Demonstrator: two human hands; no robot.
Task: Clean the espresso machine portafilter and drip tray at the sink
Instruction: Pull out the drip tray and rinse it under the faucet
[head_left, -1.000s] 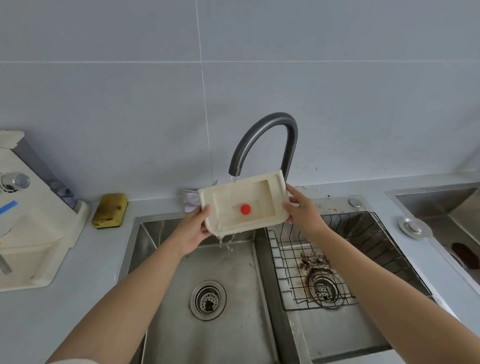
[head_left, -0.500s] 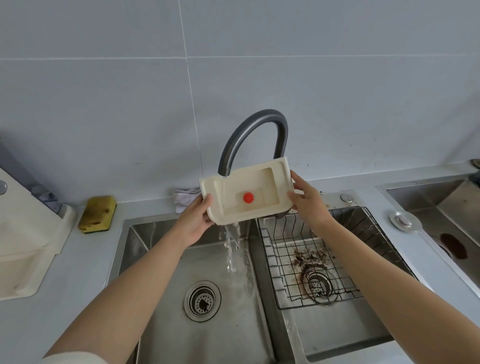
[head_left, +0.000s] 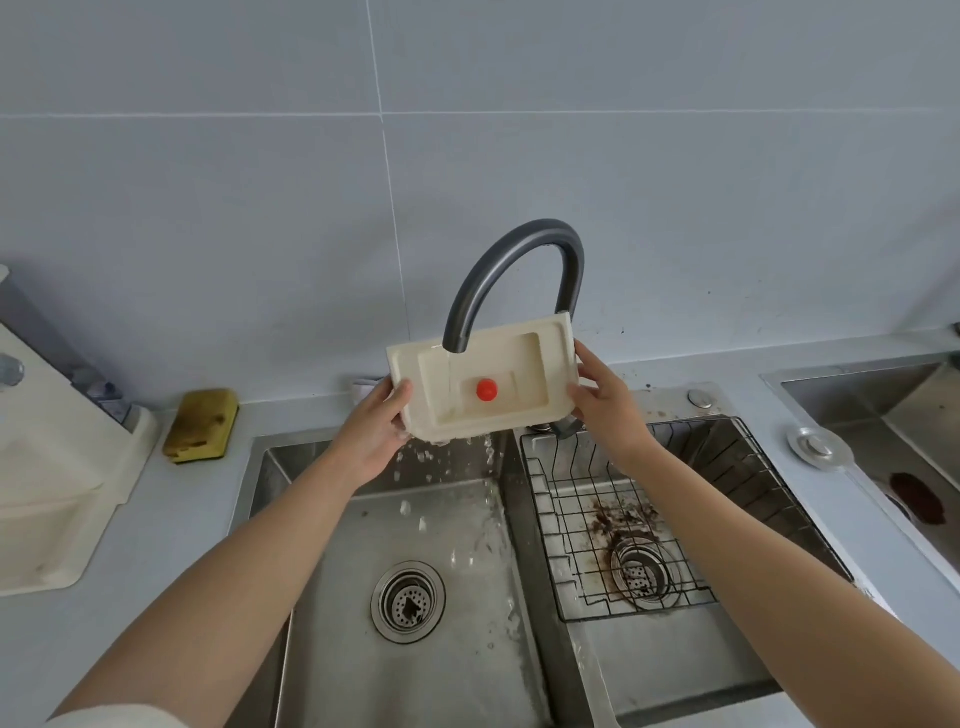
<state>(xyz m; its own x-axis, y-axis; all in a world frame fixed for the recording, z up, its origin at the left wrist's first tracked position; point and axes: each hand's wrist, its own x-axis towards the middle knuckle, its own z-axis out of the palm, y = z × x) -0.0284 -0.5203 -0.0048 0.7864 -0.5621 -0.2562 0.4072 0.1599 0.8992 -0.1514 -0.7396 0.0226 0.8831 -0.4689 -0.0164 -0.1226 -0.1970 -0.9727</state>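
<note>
1. Drip tray (head_left: 483, 384): I read it held directly under the faucet (head_left: 519, 249), tilted with its hollow face toward the camera. The spout mouth sits in front of the tray's upper left part. A red button (head_left: 487, 389) shows below and slightly right of the spout mouth.

2. Left hand (head_left: 371, 436): it grips the tray edge to the left of the faucet. Its fingers (head_left: 402, 391) pinch the tray, with the thumb pressed on the front face. The others are hidden behind the tray, so I cannot tell how they lie.

3. Right hand (head_left: 605, 410): it grips the tray edge to the right of the faucet, thumb on the front rim. I cannot see the remaining fingers.

4. Water (head_left: 448, 376): a thin stream runs from the spout down the tray face. Drops fall off the lower edge into the left basin (head_left: 332, 525) below the faucet.

5. Surroundings: a wire rack (head_left: 571, 571) with coffee grounds (head_left: 621, 514) lies below and right of the faucet. A sponge (head_left: 201, 425) rests on the counter (head_left: 171, 519), well left of the faucet.
</note>
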